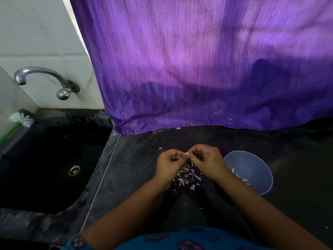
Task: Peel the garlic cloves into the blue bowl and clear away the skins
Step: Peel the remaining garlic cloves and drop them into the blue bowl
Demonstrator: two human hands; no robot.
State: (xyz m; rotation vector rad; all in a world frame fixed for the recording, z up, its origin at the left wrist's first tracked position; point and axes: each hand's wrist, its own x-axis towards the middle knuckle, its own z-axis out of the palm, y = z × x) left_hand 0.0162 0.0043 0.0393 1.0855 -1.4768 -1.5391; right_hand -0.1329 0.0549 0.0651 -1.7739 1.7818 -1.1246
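A small white garlic clove (187, 154) sits just below the middle of the frame, pinched between both hands. The left hand (170, 164) has its fingers curled in and holds one side of the clove. The right hand (207, 159) is curled too and pinches the other side, as if pulling at the skin. It is too small to tell how much skin is on it.

Right under the hands lies a pile of skins (187, 176) on the dark counter (137, 159). The pile looks big, so I think many cloves are done.

The blue bowl (252, 170) stands just beside the right hand, toward the lower right. A few pale peeled cloves (239, 175) lie inside it, partly hidden by the arm.

So the peeling seems well along but not finished. The skins are not cleared away yet. Little bits of skin are also scattered on the counter and on the purple cloth (198, 69) behind.

A black sink (45, 168) is at the left, with a tap (41, 78) above it.
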